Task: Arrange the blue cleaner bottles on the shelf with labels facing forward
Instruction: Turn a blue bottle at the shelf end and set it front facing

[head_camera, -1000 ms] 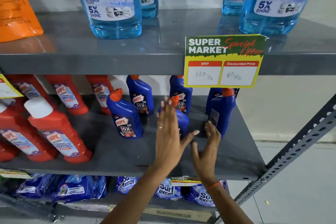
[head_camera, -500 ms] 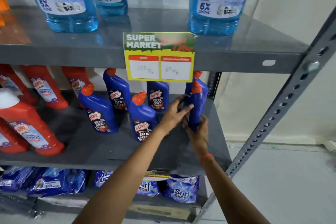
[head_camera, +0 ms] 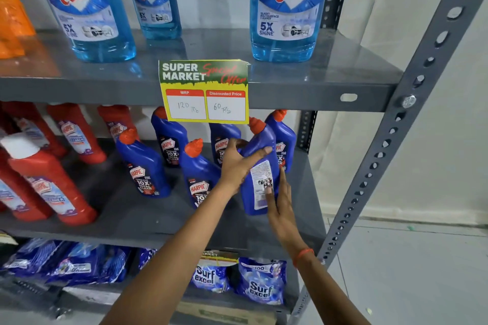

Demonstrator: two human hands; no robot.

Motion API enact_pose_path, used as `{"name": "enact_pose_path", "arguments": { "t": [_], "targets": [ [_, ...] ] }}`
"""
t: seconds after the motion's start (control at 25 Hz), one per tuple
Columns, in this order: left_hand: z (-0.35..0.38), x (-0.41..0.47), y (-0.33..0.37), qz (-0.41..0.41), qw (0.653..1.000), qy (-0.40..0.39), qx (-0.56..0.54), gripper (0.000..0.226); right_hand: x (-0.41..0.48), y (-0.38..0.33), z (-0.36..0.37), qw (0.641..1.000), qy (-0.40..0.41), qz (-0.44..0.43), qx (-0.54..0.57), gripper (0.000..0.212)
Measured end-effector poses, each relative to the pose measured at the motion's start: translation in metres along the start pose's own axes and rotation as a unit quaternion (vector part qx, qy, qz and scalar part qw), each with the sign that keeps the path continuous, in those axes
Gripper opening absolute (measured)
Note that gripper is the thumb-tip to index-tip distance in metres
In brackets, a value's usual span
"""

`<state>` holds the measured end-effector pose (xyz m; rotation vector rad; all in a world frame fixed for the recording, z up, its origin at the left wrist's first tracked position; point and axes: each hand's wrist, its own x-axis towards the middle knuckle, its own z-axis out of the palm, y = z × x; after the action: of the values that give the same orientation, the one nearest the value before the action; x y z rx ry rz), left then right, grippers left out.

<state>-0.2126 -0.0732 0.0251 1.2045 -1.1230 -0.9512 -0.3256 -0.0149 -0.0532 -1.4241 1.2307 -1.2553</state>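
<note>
**Where things stand on the shelves**

I see the middle shelf (head_camera: 148,221) carrying the Harpic bottles (head_camera: 144,166) at 12 o'clock. The held bottle (head_camera: 260,166) stands at 1 o'clock, before another bottle (head_camera: 284,137). My left hand (head_camera: 237,163) is at its left, my right hand (head_camera: 281,200) at its right. The price card (head_camera: 204,91) hangs above.

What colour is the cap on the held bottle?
Orange-red cap on the held blue bottle; head view.

We've only one view, a head cam, wide-angle, facing fwd & slightly down at the grey rack's middle shelf (head_camera: 158,221) from close range. Upper shelf (head_camera: 303,87) sits abt eye level; floor (head_camera: 422,272) shows at lower right.
</note>
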Motion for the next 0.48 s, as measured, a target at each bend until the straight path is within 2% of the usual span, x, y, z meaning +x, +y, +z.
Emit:
{"name": "enact_pose_path", "arguments": {
  "t": [0.08,0.12,0.16,0.24,0.32,0.4,0.44,0.48],
  "targets": [
    [0.006,-0.002,0.004,0.016,0.997,0.070,0.042,0.059,0.000,-0.005,0.001,0.996,-0.021,0.011,-0.090,0.093],
    [0.008,-0.003,0.006,0.018,0.995,0.077,0.059,0.059,0.001,-0.004,0.003,0.989,-0.031,0.017,-0.141,0.110],
    [0.010,-0.005,0.007,0.013,0.996,0.068,0.059,0.055,0.002,-0.004,0.004,0.985,-0.028,0.015,-0.171,0.117],
    [0.011,-0.009,0.011,-0.014,1.000,0.022,-0.006,0.035,0.003,-0.005,0.001,0.993,0.003,-0.015,-0.119,0.104],
    [0.006,-0.010,0.016,-0.061,0.989,-0.089,-0.100,0.013,0.003,-0.006,-0.010,0.998,0.036,-0.037,-0.030,0.078],
    [-0.001,-0.007,0.016,-0.092,0.960,-0.224,-0.140,0.014,0.004,-0.006,-0.016,0.997,0.054,-0.054,0.013,0.058],
    [-0.002,-0.005,0.015,-0.098,0.947,-0.263,-0.156,0.021,0.004,-0.006,-0.016,0.996,0.059,-0.059,0.031,0.053],
    [0.000,-0.003,0.013,-0.094,0.943,-0.271,-0.169,0.027,0.003,-0.008,-0.015,0.995,0.064,-0.063,0.043,0.049]
  ]
}}
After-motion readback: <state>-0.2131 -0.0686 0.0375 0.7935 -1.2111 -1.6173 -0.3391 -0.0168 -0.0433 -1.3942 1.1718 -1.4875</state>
